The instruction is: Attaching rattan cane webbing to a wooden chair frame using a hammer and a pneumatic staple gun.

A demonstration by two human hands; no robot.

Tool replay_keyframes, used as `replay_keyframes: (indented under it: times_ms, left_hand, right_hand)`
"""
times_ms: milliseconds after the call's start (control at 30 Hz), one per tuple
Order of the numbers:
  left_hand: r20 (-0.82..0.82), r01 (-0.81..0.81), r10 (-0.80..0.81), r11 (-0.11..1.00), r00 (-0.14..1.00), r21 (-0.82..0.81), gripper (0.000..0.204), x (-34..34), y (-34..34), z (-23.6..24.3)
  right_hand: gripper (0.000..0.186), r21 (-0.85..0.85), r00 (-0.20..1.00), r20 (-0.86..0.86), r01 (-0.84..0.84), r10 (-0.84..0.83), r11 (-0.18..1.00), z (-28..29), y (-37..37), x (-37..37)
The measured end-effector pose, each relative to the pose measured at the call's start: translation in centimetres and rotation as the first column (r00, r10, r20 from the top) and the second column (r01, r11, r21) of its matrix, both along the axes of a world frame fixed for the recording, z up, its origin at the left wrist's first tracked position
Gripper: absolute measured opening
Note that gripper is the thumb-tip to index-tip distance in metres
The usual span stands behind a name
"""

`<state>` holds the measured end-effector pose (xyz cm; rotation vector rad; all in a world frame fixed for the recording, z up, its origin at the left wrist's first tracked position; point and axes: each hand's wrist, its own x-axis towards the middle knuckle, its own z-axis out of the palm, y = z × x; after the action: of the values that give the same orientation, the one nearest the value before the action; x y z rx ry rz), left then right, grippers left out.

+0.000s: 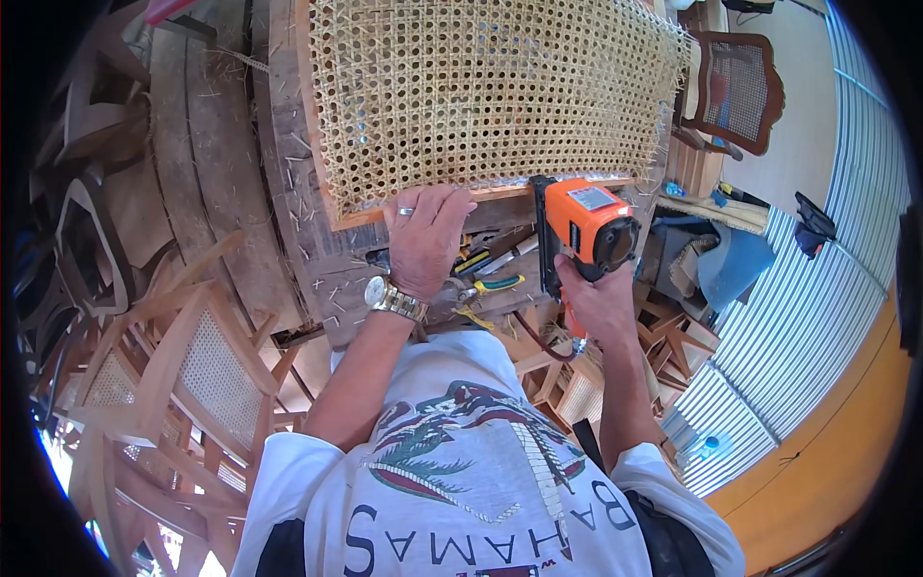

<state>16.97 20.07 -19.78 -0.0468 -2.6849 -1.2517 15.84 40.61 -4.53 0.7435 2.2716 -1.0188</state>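
A sheet of woven cane webbing lies over a wooden frame on the workbench. My left hand, wearing a ring and a gold watch, grips the frame's near edge, with its fingers closed over the webbing's border. An orange and black pneumatic staple gun is in my right hand, which is closed round its handle. The gun's nose meets the near edge of the frame, right of my left hand. A hose runs from the gun's handle. Whether the nose presses on the cane is hidden.
On the bench, scattered cane scraps lie by pliers with yellow-green handles and other hand tools. Wooden chairs with cane panels crowd the left. Another cane-backed chair part is at the far right, near corrugated metal sheeting.
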Motion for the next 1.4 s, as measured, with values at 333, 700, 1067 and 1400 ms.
replay_keyframes:
  times_ms: [333, 700, 1067, 1400]
  left_hand:
    - [-0.032, -0.002, 0.002, 1.0, 0.999, -0.004, 0.018, 0.0, 0.1, -0.2]
    - [-0.052, 0.005, -0.006, 1.0, 0.999, -0.015, 0.017, -0.1, 0.0, -0.2]
    - [-0.04, 0.002, -0.004, 0.999, 0.999, -0.044, 0.016, 0.0, 0.0, -0.3]
    - [-0.056, -0.003, -0.003, 0.995, 0.998, -0.104, 0.016, -0.2, 0.2, -0.3]
  right_hand:
    - [0.011, 0.014, 0.992, -0.115, -0.05, 0.051, 0.999, -1.0, -0.1, 1.0]
    - [0.021, -0.139, 0.955, -0.174, 0.216, -0.238, 0.967, -3.6, 13.8, 9.2]
    - [0.083, 0.519, 0.955, -0.296, 0.187, -0.03, 0.834, -16.9, 29.0, 10.4]
    - [0.058, 0.551, 0.545, -0.499, -0.401, 0.674, 0.732, -15.5, 16.0, 10.4]
